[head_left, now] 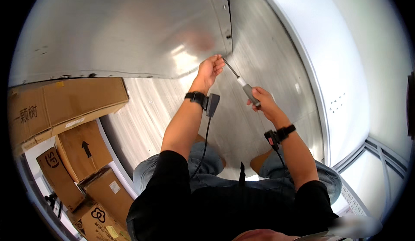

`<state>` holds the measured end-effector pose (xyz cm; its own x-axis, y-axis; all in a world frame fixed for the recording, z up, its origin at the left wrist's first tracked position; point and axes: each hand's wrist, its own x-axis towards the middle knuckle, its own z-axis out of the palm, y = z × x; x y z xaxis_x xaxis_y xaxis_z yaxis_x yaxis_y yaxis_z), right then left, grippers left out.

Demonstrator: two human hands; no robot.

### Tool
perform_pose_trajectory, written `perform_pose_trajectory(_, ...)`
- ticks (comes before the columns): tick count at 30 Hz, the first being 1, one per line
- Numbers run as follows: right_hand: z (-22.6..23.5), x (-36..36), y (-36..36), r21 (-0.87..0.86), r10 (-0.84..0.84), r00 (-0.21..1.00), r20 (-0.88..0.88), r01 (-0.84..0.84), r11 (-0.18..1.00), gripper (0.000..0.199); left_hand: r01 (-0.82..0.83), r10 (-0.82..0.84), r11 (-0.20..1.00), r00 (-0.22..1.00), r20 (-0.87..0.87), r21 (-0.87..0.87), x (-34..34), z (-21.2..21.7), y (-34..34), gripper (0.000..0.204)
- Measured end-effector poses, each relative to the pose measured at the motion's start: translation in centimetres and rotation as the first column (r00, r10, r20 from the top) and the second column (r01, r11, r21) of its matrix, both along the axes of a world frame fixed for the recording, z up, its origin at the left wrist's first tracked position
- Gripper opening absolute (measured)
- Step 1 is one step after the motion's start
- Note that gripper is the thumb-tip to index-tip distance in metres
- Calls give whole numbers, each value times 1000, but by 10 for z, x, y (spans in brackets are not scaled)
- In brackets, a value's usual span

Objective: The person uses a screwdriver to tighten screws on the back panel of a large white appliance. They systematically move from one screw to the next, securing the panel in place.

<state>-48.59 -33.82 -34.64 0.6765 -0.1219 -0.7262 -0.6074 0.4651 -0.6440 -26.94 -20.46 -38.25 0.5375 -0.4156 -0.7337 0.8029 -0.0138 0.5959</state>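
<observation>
My right hand (263, 100) grips the grey handle of a screwdriver (242, 84) whose thin shaft points up and left. Its tip reaches the lower corner of a large stainless steel panel (129, 29). My left hand (210, 70) is at that same corner, fingers curled around the tip of the shaft and the panel's edge. Both wrists carry black bands with small devices and cables. I am crouched, knees in blue jeans below the hands.
Several brown cardboard boxes (65, 107) are stacked at the left. A brushed metal floor (242, 128) lies under me. A white wall panel (346, 68) curves along the right, with a grey frame at the lower right.
</observation>
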Motion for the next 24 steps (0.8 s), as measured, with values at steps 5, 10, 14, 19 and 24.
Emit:
perform_pose_trajectory(5, 106, 3, -37, -166, -26, 988, 152, 51, 985, 29, 65, -50, 996, 978, 203, -68, -2, 124, -24, 25)
perform_pose_trajectory(10, 181, 2, -37, -298, -24, 967, 255, 102, 949, 29, 81, -44, 991, 951, 305, -110, -6, 197, -36, 26)
perform_pose_trajectory(14, 202, 5, -23, -309, -60, 943, 328, 168, 936, 29, -14, 72, 973, 967, 246, -230, -7, 209, -48, 25)
perform_pose_trajectory(19, 204, 15, -7, -270, -129, 931, 341, 229, 935, 27, -86, 163, 963, 942, 294, -256, -13, 217, -55, 25)
perform_pose_trajectory(24, 205, 12, -5, -295, -145, 932, 332, 249, 922, 26, -118, 185, 970, 926, 329, -212, -11, 223, -58, 23)
